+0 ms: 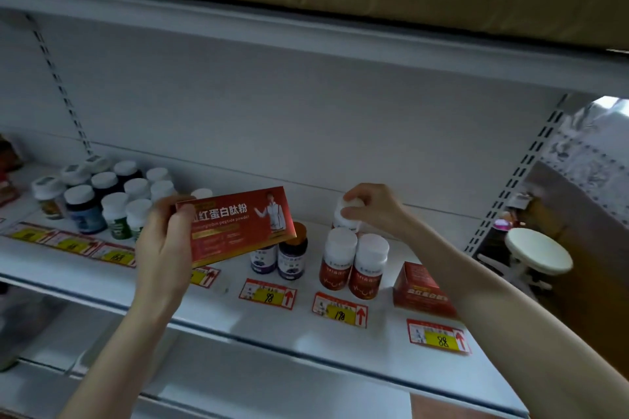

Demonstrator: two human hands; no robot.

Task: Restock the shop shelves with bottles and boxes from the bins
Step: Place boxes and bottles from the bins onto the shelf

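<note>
Reaches with both bare forearms up and across the front edge of the shelf (306, 333). Holds the left hand (166, 241) over the front of the shelf, left of its middle, wrist straight. Grips a flat red box (238, 224) by its left end, fingers and thumb curled round it, the box tilted with its right end a little higher. Stretches the right arm in from the lower right, farther back over the shelf. Bends the right hand (371, 211) down at the wrist and pinches the white cap of a bottle (341, 222) from above with curled fingertips.
</note>
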